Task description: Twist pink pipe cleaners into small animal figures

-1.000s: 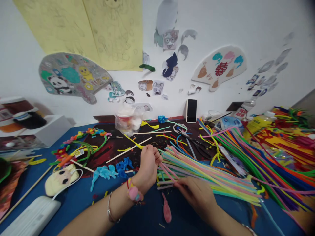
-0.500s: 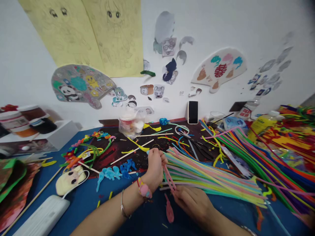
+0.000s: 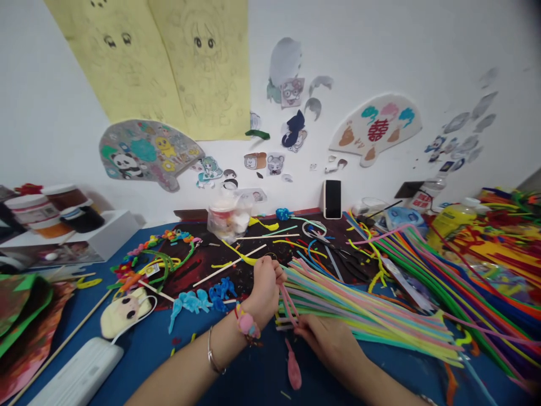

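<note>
Bright, even light floods the white wall (image 3: 380, 51), no harsh glare in sight! Soft shadow sits beside the white shelf (image 3: 114, 231) at nine o'clock, the corner dims at two o'clock, the wide lens bows the edges, and the pipe cleaners (image 3: 363, 321) at four o'clock look slightly soft.

A white wall papered with drawings behind a blue worktop

Two tall pale yellow paper sheets (image 3: 203, 73) pencilled with cartoon faces hang at the far left of the white painted wall (image 3: 380, 39), above a grey fan-shaped card (image 3: 143, 149) with a panda drawing. A cream fan-shaped card (image 3: 375, 129) with a red paper character sits further right, among scattered paper stickers (image 3: 274, 163). A white shelf (image 3: 114, 228) stands at the left end of the blue worktop (image 3: 143, 332). Soft, even light falls across the wall.
</note>
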Tool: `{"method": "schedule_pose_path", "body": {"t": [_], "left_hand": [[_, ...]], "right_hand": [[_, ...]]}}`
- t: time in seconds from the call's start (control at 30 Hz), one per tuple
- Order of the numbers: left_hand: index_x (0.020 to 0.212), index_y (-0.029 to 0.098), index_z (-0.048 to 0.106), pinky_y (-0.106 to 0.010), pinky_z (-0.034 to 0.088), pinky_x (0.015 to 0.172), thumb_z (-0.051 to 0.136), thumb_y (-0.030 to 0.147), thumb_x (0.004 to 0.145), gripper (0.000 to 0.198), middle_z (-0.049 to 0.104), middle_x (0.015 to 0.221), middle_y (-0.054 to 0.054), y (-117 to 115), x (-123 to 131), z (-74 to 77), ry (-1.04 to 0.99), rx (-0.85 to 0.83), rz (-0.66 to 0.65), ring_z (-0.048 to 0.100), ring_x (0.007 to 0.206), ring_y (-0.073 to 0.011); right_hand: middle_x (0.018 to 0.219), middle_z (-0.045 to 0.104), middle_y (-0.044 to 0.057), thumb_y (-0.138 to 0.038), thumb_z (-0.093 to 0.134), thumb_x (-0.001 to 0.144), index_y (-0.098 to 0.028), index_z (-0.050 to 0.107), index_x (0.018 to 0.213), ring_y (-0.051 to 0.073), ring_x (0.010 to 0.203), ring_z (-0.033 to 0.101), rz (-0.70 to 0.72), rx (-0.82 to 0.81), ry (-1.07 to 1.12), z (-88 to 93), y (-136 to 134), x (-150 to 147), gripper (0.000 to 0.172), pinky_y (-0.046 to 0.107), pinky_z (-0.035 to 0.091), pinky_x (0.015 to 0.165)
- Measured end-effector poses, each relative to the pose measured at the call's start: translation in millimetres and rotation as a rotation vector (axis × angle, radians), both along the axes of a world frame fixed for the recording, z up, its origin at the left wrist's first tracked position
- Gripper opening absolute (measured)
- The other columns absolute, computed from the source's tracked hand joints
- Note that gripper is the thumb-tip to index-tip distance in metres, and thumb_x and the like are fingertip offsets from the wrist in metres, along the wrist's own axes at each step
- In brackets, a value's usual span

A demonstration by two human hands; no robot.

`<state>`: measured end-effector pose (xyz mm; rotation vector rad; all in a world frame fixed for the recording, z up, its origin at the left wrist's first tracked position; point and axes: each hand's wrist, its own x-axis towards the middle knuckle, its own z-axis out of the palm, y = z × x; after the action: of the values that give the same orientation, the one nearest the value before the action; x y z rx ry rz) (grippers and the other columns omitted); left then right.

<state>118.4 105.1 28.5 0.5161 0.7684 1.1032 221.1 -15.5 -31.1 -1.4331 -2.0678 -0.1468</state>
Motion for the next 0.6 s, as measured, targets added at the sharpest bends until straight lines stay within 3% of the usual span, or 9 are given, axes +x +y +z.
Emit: {"method": "schedule_pose_path", "body": {"t": [0.1, 0.23, 0.37, 0.6], "left_hand": [[0.062, 0.02, 0.025, -0.019, 0.012, 0.039, 0.038, 0.006, 0.077, 0.024, 0.019, 0.051, 0.01, 1.6, -0.9, 3.1, -0.014, -0.039, -0.087, 0.017, 0.037, -0.0032], [0.063, 0.02, 0.026, -0.018, 0.011, 0.039, 0.04, 0.007, 0.078, 0.024, 0.021, 0.052, 0.01, 4.4, -2.8, 4.7, -0.029, -0.081, -0.182, 0.017, 0.037, -0.0026], [0.064, 0.02, 0.026, -0.018, 0.011, 0.039, 0.041, 0.008, 0.079, 0.025, 0.02, 0.052, 0.01, 7.0, -3.6, 2.5, -0.033, -0.096, -0.2, 0.017, 0.037, -0.0028], [0.062, 0.02, 0.026, -0.018, 0.011, 0.039, 0.039, 0.006, 0.077, 0.024, 0.021, 0.05, 0.01, 5.3, -3.7, 0.6, -0.018, -0.098, -0.21, 0.017, 0.036, -0.0029]], "right_hand": [[0.061, 0.063, -0.001, -0.035, 0.03, 0.095, -0.019, 0.053, 0.078, 0.012, 0.049, 0.058, 0.035, -0.018, 0.004, 2.7, -2.6, -2.5, 0.033, 0.023, 0.037, 0.046], [0.077, 0.068, 0.003, -0.024, 0.037, 0.094, -0.017, 0.054, 0.098, 0.014, 0.064, 0.064, 0.094, 0.082, -0.021, 5.9, -4.0, -4.1, 0.019, 0.024, 0.045, 0.056], [0.084, 0.069, 0.006, -0.014, 0.042, 0.09, -0.012, 0.053, 0.105, 0.016, 0.071, 0.065, 0.13, 0.2, -0.104, 6.8, -3.0, -2.1, 0.019, 0.026, 0.047, 0.061], [0.087, 0.068, 0.007, -0.015, 0.04, 0.091, -0.013, 0.056, 0.104, 0.014, 0.077, 0.063, 0.271, 0.184, -0.105, 10.0, -6.6, 0.9, 0.02, 0.025, 0.049, 0.066]]}}
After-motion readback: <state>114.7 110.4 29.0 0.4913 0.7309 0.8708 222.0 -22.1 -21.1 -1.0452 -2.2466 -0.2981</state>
